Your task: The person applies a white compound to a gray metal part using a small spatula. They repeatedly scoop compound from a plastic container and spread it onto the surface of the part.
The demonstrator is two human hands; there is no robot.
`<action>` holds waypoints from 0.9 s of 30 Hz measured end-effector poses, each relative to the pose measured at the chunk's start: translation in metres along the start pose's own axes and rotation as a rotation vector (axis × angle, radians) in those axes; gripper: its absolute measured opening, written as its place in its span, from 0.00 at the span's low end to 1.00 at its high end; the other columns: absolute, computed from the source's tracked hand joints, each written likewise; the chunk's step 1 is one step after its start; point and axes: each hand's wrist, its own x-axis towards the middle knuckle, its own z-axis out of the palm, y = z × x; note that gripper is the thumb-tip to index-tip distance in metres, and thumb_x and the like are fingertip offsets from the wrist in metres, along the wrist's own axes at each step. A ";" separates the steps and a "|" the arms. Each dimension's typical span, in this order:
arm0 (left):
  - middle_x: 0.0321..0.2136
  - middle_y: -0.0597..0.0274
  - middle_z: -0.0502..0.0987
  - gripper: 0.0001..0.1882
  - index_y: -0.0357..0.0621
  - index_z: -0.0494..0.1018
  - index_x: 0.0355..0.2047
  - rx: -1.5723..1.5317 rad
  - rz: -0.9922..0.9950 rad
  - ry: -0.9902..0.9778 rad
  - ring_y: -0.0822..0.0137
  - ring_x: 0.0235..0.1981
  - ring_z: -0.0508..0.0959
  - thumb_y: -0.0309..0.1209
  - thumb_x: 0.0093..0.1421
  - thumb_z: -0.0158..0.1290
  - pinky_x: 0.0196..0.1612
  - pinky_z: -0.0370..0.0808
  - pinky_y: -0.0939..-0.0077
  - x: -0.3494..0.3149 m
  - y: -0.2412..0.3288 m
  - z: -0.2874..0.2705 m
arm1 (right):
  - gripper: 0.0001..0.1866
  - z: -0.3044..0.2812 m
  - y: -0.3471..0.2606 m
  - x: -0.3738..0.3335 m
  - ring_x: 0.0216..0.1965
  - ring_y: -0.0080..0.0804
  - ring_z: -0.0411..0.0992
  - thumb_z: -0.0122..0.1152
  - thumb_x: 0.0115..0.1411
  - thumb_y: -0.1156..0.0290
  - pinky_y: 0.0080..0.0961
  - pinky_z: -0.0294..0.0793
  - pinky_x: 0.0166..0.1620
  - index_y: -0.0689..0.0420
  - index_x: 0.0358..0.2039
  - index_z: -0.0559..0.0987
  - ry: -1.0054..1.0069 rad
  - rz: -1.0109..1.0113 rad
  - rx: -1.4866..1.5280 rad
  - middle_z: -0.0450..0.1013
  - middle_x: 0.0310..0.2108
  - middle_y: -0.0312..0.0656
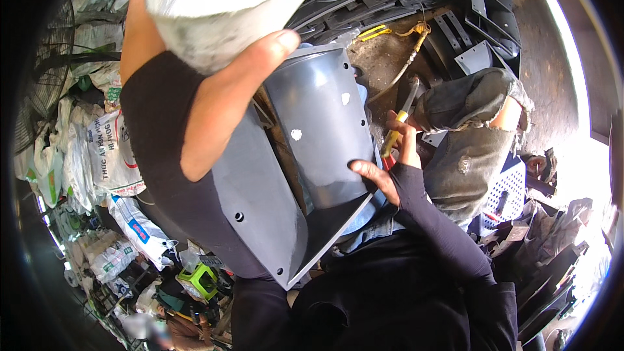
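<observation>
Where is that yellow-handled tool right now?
In the head view it sits right of centre, gripped in the right hand beside the grey curved panel; the yellow-handled tool points up toward a bent knee.

Harsh daylight blows out the right rim, the centre lies shaded, and fisheye bending warps the edges.
</observation>
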 end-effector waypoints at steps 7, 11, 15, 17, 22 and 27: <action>0.46 0.55 0.75 0.28 0.36 0.67 0.55 -0.003 -0.173 -0.014 0.68 0.47 0.75 0.20 0.53 0.62 0.51 0.69 0.76 -0.003 -0.001 -0.014 | 0.27 -0.020 0.000 0.038 0.45 0.31 0.72 0.69 0.58 0.66 0.27 0.72 0.47 0.59 0.51 0.65 0.106 -0.005 0.207 0.73 0.47 0.47; 0.48 0.54 0.75 0.29 0.35 0.67 0.56 0.023 -0.172 -0.065 0.67 0.48 0.75 0.21 0.53 0.62 0.53 0.69 0.75 0.000 -0.020 -0.030 | 0.14 -0.049 0.002 0.041 0.38 0.24 0.72 0.62 0.63 0.70 0.22 0.71 0.43 0.59 0.44 0.69 0.185 0.075 0.309 0.75 0.35 0.41; 0.49 0.54 0.74 0.30 0.35 0.66 0.56 0.008 -0.212 -0.056 0.66 0.49 0.75 0.22 0.53 0.62 0.54 0.69 0.74 -0.001 -0.030 -0.034 | 0.11 -0.065 0.000 0.019 0.35 0.25 0.74 0.53 0.68 0.67 0.25 0.75 0.40 0.61 0.44 0.69 0.163 -0.004 0.314 0.76 0.36 0.44; 0.49 0.53 0.74 0.30 0.34 0.65 0.56 0.000 -0.227 -0.042 0.65 0.50 0.74 0.22 0.53 0.62 0.54 0.68 0.73 -0.002 -0.032 -0.033 | 0.11 -0.061 -0.003 0.001 0.33 0.27 0.75 0.53 0.68 0.68 0.26 0.75 0.38 0.61 0.44 0.69 0.079 0.055 0.213 0.76 0.34 0.45; 0.49 0.53 0.74 0.30 0.34 0.66 0.56 -0.099 -0.204 0.163 0.65 0.49 0.74 0.23 0.54 0.62 0.55 0.68 0.73 -0.012 -0.046 -0.030 | 0.14 -0.033 -0.018 -0.043 0.29 0.33 0.77 0.64 0.59 0.72 0.29 0.74 0.34 0.59 0.40 0.68 -0.075 0.040 -0.021 0.74 0.30 0.46; 0.51 0.51 0.73 0.32 0.31 0.65 0.57 -0.013 -0.277 0.329 0.62 0.52 0.73 0.26 0.53 0.63 0.57 0.65 0.71 -0.035 -0.071 -0.043 | 0.13 -0.023 -0.046 -0.031 0.33 0.22 0.69 0.61 0.60 0.80 0.23 0.71 0.38 0.57 0.36 0.64 0.056 0.051 0.538 0.74 0.35 0.42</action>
